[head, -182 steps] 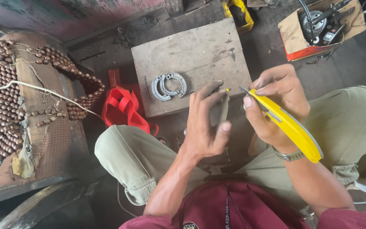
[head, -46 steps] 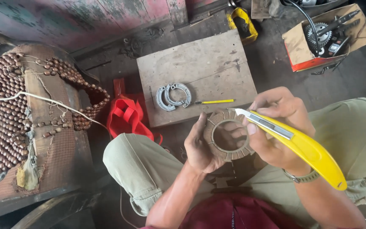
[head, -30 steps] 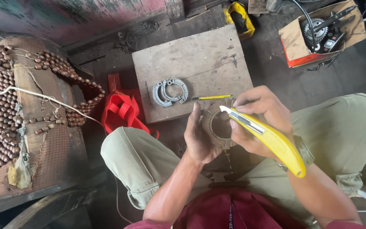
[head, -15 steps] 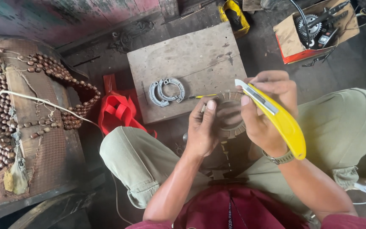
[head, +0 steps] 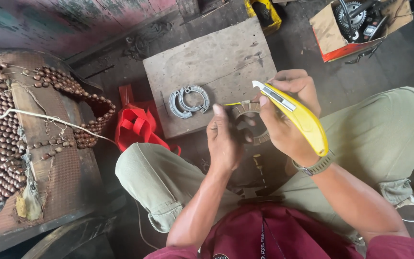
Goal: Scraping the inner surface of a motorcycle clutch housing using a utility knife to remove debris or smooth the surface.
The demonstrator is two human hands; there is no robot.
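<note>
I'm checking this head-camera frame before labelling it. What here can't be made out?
- Ring-shaped part, head view: largely covered by the left hand and right hand; its full outline is hidden.
- Yellow pencil: only a short end shows beside the ring.
- Cardboard box of parts: cut off by the top edge.
- Yellow utility knife: how far its blade is extended is too small to tell.

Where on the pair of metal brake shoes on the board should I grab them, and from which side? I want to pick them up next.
Pinch the outer curved rim of the brake shoes from above; they lie flat on the wooden board, apart from both hands, with their arcs exposed.
</note>
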